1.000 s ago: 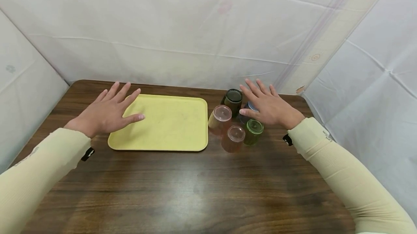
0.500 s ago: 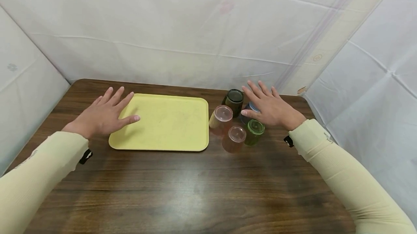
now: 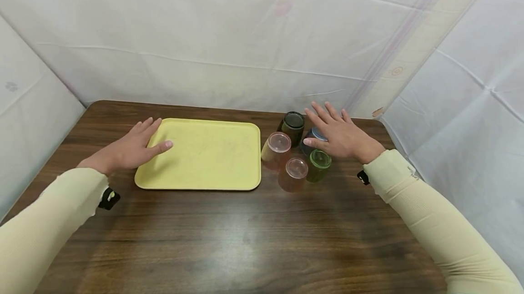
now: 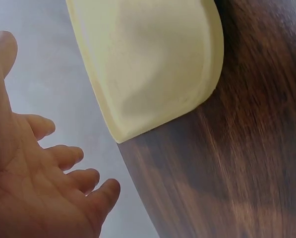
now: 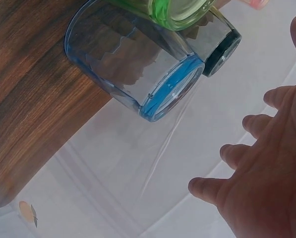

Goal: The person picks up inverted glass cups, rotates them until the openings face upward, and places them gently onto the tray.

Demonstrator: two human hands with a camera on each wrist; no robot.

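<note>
The left hand (image 3: pixel 131 148) is hovering with straight, spread fingers at the left edge of the yellow tray (image 3: pixel 204 153), holding nothing; the thumb is lying over the tray's rim, probably to steady it. The tray is lying flat on the wooden table (image 3: pixel 245 239), its long axis running left to right.

The right hand (image 3: pixel 341 137) is also flat and empty, hovering above the blue cup (image 5: pixel 138 74), which seems nearest to being picked (whether it is touching, I cannot tell). Five cups are standing upside down just right of the tray, bottoms pointing up, in a tight group: dark cup (image 3: pixel 292 125), two pink cups (image 3: pixel 277 148) (image 3: pixel 294 173) and a green cup (image 3: pixel 318 164)
</note>
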